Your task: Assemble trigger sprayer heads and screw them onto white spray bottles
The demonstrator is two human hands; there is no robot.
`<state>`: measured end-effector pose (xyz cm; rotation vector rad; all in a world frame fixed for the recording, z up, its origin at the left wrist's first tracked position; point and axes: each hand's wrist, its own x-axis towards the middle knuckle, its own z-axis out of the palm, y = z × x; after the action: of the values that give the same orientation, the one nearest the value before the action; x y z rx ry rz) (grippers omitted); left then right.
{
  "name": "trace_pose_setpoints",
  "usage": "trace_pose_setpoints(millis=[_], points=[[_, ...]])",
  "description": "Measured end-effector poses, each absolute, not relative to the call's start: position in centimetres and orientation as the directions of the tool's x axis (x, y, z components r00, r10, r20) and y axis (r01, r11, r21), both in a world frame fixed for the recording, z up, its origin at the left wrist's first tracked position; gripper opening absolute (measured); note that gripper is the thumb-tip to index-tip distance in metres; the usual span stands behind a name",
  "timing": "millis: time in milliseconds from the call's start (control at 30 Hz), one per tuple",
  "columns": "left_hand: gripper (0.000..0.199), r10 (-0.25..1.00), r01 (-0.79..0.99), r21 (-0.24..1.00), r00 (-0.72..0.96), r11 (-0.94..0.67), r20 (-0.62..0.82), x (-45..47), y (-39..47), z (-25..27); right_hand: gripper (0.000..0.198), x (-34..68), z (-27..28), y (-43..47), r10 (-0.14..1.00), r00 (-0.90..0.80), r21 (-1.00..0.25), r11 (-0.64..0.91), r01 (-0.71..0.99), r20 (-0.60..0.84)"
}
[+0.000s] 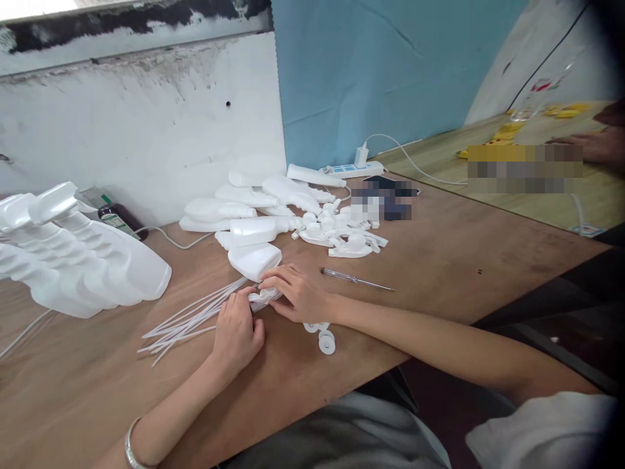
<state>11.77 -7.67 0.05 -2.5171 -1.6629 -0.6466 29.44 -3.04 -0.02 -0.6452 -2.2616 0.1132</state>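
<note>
My left hand (238,331) and my right hand (303,297) meet near the middle of the table, both closed on a small white plastic piece (263,298). Fingers cover much of it, so its exact kind is hidden. Thin white plastic tubes (188,320) lie in a loose bundle beside and behind my left hand. Close to my right wrist are several white ring-shaped washers (327,342). A screwdriver (358,279) with a clear handle rests beyond my right forearm. Just past my fingers lies a white plastic bottle (254,260).
White bottles (234,197) lie heaped at the back, with white trigger-sprayer parts (342,233) beside them. More white bottles (92,260) stand at the left, near a dark bottle (122,218). A power strip (354,169) sits against the wall. Another person's hand (596,140) appears far right.
</note>
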Motion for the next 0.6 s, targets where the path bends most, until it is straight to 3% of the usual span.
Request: trace_pose_setpoints(millis=[333, 600], points=[[0.042, 0.863, 0.927, -0.013, 0.355, -0.376, 0.359, 12.07, -8.08, 0.08, 0.026, 29.53, 0.03, -3.04, 0.479, -0.597, -0.266, 0.871, 0.413, 0.644], [0.039, 0.855, 0.925, -0.033, 0.363, -0.378, 0.372, 11.94, -8.15, 0.11, 0.026, 29.57, 0.08, -3.06, 0.478, -0.593, -0.263, 0.871, 0.414, 0.649]])
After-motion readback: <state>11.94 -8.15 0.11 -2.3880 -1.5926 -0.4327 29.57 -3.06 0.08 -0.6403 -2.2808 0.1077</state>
